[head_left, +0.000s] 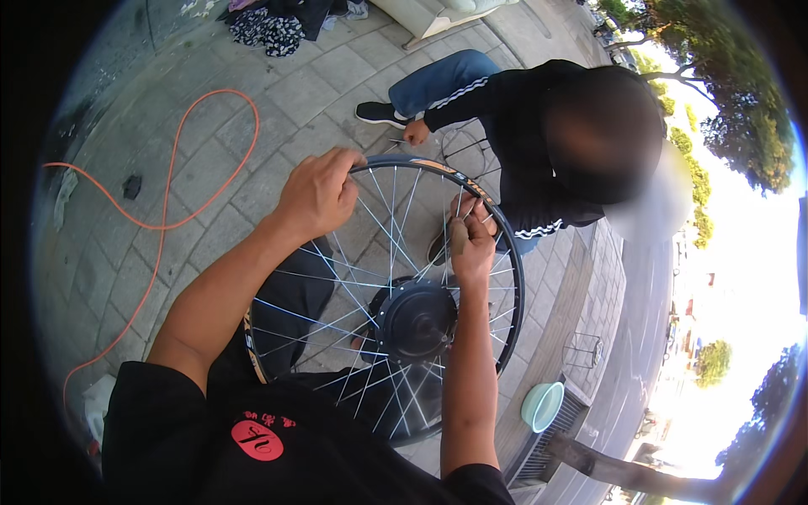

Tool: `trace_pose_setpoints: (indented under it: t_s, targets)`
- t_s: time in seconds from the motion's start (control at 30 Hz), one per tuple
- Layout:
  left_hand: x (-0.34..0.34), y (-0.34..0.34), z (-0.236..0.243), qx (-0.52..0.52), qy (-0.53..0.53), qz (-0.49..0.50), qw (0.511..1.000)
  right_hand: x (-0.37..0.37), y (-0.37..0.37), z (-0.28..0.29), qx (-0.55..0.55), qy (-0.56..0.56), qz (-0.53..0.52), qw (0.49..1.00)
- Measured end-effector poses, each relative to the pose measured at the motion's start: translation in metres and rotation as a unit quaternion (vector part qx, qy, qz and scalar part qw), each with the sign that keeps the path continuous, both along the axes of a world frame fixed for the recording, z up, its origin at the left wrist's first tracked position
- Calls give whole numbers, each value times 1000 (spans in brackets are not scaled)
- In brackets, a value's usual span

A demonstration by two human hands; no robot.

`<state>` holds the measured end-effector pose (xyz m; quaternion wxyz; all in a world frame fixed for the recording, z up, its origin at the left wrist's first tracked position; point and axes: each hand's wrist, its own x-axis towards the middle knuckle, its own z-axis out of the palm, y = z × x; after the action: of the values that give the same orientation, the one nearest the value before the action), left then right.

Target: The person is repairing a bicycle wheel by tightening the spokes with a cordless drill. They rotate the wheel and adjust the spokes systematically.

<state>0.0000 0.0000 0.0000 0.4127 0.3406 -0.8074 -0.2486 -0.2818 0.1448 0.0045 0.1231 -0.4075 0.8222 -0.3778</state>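
Black-rimmed, silver-spoked bicycle wheel [414,320], its rim [519,290] bearing lettered orange decals [442,169], sits before the red-printed black shirt [337,454]; left hand [318,195] clasps the rim, right hand [471,246] curls near it, hold unclear.

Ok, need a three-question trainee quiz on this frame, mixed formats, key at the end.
1. Multiple choice. What is the person's left hand holding?
A) a round pale-green plastic basin
B) the black wheel with thin metal spokes
C) a black shoe with a white sole

2. True or false: a long thin orange cord lies in a loop on the grey stone paving.

3. Fill in the blank: the person's own ____ hand is at the upper right part of the wheel, close to a co-worker's hand.

Key:
1. B
2. True
3. right hand
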Motion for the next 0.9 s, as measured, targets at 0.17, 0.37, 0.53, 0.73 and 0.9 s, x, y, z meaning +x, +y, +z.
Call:
trace_pose_setpoints:
  t_s: [0.17, 0.37, 0.53, 0.73, 0.9]
  targets:
    - [-3, 0, -4, -9, 11, 4, 1000, 13, 0, 18, 37, 8, -32, 999]
    - [-1, 0, -1, -7, -6, -5, 1000, 10, -1, 11, 36, 8, -53, 998]
    - [0, 2, -3, -1, -16, -3, 1000, 5, -4, 2, -34, 33, -20, 999]
    - [-4, 2, -2, -23, 4, -3, 1000, -18, -2, -20, -72, 8, 55, 996]
    - [-4, 1, -1, -20, 9, -5, 1000, -8, 1, -7, -29, 26, 27, 999]
